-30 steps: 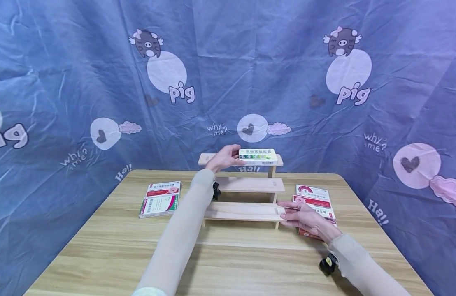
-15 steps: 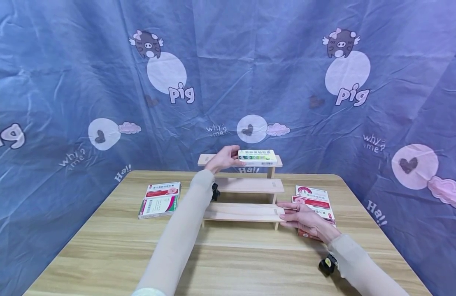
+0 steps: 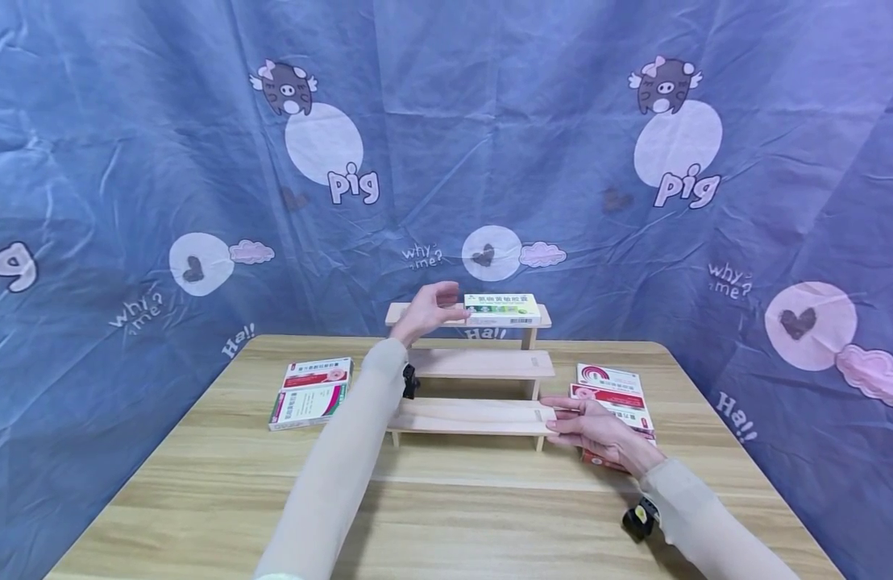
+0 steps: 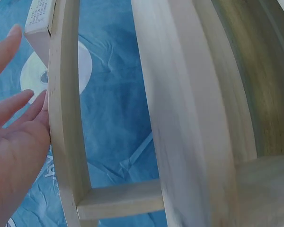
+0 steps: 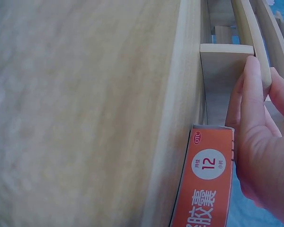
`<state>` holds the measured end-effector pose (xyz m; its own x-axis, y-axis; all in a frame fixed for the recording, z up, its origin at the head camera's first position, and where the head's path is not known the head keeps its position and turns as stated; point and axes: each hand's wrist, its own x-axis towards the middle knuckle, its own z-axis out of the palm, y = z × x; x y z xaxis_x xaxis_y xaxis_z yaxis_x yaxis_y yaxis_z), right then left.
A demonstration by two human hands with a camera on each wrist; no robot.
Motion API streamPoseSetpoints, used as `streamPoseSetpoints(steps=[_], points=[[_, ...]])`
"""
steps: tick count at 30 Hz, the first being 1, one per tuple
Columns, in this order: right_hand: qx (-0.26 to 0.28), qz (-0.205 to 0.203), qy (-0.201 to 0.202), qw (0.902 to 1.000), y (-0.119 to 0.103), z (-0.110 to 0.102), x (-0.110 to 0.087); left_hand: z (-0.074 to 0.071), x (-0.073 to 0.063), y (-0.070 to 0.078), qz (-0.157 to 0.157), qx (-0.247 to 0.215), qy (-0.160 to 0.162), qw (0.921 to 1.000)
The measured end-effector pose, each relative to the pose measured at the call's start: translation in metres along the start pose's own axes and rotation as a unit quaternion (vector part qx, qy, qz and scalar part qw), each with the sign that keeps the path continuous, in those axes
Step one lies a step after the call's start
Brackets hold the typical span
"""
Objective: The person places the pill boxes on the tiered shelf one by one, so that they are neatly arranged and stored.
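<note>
A white-and-green medicine box (image 3: 501,310) lies flat on the top board of a three-step wooden display rack (image 3: 475,364), toward its right end. My left hand (image 3: 425,314) is just left of that box, its fingers spread and holding nothing. In the left wrist view a gap shows between the thumb and the box's end (image 4: 38,29). My right hand (image 3: 597,431) pinches the right end of the lowest board; in the right wrist view the thumb lies on top and the fingers underneath.
Two medicine boxes (image 3: 310,395) lie flat on the table (image 3: 446,515) left of the rack. Several red-and-white boxes (image 3: 612,395) lie to its right, partly behind my right hand. One orange box (image 5: 206,177) is close below that hand. A blue printed curtain (image 3: 446,145) hangs behind.
My left hand has let go of the white-and-green medicine box and moved slightly left. The box stays on the top board. My right hand keeps its hold on the lowest board.
</note>
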<state>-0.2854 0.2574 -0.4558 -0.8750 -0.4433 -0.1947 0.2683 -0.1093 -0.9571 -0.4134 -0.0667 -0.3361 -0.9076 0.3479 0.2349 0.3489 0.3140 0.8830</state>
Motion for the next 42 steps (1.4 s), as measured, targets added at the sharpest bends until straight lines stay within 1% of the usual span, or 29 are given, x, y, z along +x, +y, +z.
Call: streamPoseSetpoints(steps=[5, 8, 11, 13, 17, 20, 24, 28, 32, 35, 39, 42], points=[[0.000, -0.002, 0.002, 1.0000, 0.000, 0.000, 0.000, -0.005, -0.003, -0.001, 0.026, 0.028, 0.024, 0.9990], [0.000, -0.001, 0.002, 1.0000, 0.000, 0.000, 0.000, -0.008, -0.006, -0.001, 0.044, 0.040, 0.027, 0.9978], [0.002, 0.000, 0.002, 1.0000, 0.000, 0.000, -0.001, -0.010, -0.009, 0.001, 0.057, 0.048, 0.026, 0.9969], [0.004, 0.001, 0.002, 1.0000, 0.000, 0.000, -0.001, -0.012, -0.011, 0.001, 0.062, 0.064, 0.027, 0.9956], [0.007, 0.002, 0.001, 1.0000, -0.001, 0.000, -0.001, -0.014, -0.017, 0.002, 0.072, 0.114, 0.034, 0.9902], [0.011, 0.001, -0.001, 0.9999, -0.001, 0.000, -0.001, -0.017, -0.023, 0.003, 0.077, 0.133, 0.032, 0.9877], [0.014, 0.001, -0.003, 0.9999, -0.002, 0.000, -0.002, -0.024, -0.032, 0.001, 0.081, 0.137, 0.027, 0.9869], [0.013, 0.000, -0.002, 0.9999, -0.003, 0.001, -0.003, -0.030, -0.041, -0.003, 0.090, 0.140, 0.031, 0.9856], [0.011, 0.003, 0.000, 0.9999, -0.003, 0.001, -0.003, -0.034, -0.049, -0.011, 0.079, 0.135, 0.030, 0.9872], [0.009, 0.005, 0.000, 0.9999, -0.002, 0.001, -0.003, -0.037, -0.056, -0.017, 0.070, 0.125, 0.026, 0.9893], [0.008, 0.004, -0.003, 1.0000, -0.001, 0.001, -0.003, -0.043, -0.066, -0.025, 0.077, 0.116, 0.034, 0.9897], [0.008, 0.002, -0.005, 1.0000, 0.000, 0.002, -0.002, -0.050, -0.074, -0.033, 0.076, 0.097, 0.041, 0.9915]])
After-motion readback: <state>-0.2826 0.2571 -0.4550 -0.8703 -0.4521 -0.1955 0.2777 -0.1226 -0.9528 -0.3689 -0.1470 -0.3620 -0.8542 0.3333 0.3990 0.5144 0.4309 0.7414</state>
